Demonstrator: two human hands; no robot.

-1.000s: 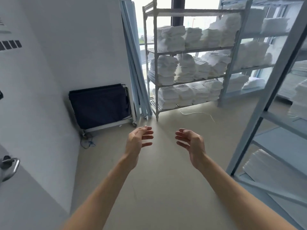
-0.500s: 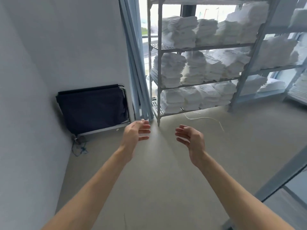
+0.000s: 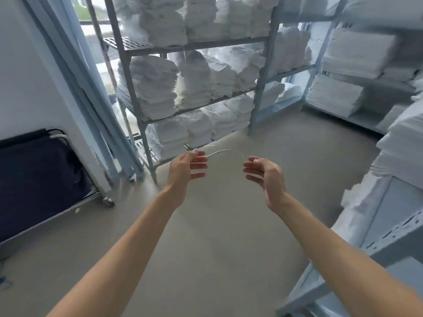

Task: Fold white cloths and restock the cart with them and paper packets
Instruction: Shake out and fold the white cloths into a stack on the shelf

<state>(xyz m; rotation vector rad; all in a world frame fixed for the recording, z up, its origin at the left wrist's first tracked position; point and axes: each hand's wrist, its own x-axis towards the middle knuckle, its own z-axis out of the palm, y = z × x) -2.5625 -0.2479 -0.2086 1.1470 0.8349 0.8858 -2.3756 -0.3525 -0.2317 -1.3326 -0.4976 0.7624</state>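
Stacks of folded white cloths [image 3: 158,88] fill a grey metal shelf rack [image 3: 135,92] straight ahead. More white stacks [image 3: 357,51] lie on shelves to the right. My left hand [image 3: 185,170] and my right hand [image 3: 266,175] are stretched out in front of me over the floor, palms facing each other, fingers relaxed, holding nothing. Both hands are short of the rack's lowest shelf. A thin white string [image 3: 226,151] lies on the floor between and beyond the hands.
A folded dark fabric cart [image 3: 41,177] on wheels leans against the left wall. Pale blue poles [image 3: 91,92] lean beside the rack. Another shelf unit [image 3: 389,225] with white linen stands close on my right. Beige floor [image 3: 206,236] spreads below my arms.
The view has moved forward and turned right, so the cloth rack is much closer. Both hands stay held out, open and empty, a little wider apart.
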